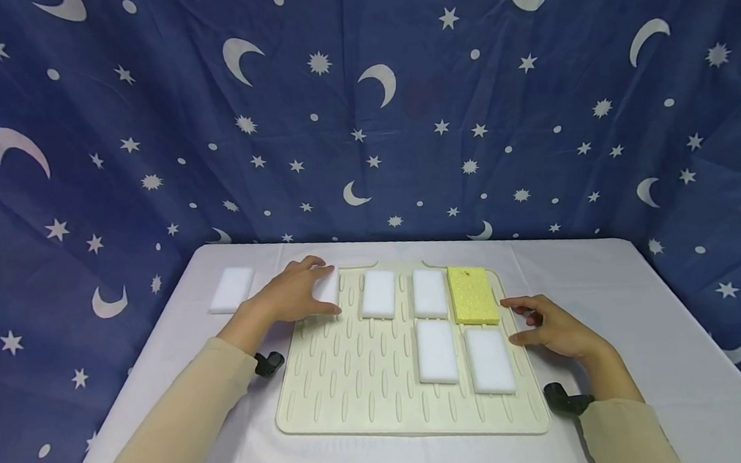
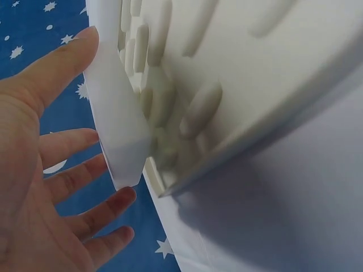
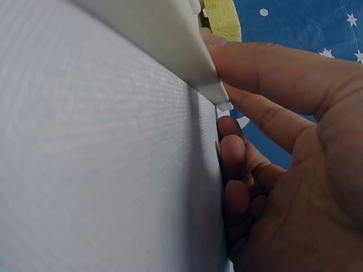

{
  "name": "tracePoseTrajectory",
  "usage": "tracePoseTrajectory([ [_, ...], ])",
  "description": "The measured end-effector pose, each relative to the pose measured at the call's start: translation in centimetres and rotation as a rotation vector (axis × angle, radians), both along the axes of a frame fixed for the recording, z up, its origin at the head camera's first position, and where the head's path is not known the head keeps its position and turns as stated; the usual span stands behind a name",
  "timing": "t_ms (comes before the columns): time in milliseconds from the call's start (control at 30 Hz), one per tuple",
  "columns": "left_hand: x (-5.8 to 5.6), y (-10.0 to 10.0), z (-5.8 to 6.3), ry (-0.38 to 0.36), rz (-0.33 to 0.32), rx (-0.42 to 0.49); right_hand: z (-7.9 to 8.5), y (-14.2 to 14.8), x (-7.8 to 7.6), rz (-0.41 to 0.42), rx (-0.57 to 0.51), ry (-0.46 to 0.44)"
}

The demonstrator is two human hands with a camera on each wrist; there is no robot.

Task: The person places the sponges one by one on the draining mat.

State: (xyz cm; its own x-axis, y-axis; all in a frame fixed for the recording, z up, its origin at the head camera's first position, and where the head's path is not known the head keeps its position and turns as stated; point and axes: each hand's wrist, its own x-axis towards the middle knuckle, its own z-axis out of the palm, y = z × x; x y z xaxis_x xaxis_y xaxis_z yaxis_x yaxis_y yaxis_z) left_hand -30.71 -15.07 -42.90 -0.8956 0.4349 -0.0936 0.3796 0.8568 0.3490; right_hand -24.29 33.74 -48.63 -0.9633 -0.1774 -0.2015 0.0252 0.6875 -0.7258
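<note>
A cream ridged drying mat [image 1: 372, 400] lies on the table. At its far left corner my left hand [image 1: 296, 289] grips a white sponge [image 1: 327, 287] between thumb and fingers. In the left wrist view the sponge [image 2: 116, 107] stands against the fingertips, close above the ridges. My right hand [image 1: 554, 326] touches the mat's right edge with thumb and index finger; the right wrist view shows its other fingers bent beside that edge. The yellow sponge [image 1: 473, 296] is nearest to it, with a white sponge [image 1: 490, 361] just in front.
More white sponges stand on the mat: one left of centre [image 1: 378, 294], one beside the yellow sponge [image 1: 429, 293], and one before that [image 1: 436, 351]. Another white sponge [image 1: 232, 290] lies off the mat at the far left. A star-patterned blue cloth [image 1: 360, 115] hangs behind the white table [image 1: 612, 276].
</note>
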Motion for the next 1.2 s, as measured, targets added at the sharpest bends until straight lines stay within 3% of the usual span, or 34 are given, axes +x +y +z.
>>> tracePoseTrajectory([
  [1200,-0.6,2.6,-1.2,0.011,-0.026,-0.033,0.1,0.1,0.1,0.006,0.002,0.021],
])
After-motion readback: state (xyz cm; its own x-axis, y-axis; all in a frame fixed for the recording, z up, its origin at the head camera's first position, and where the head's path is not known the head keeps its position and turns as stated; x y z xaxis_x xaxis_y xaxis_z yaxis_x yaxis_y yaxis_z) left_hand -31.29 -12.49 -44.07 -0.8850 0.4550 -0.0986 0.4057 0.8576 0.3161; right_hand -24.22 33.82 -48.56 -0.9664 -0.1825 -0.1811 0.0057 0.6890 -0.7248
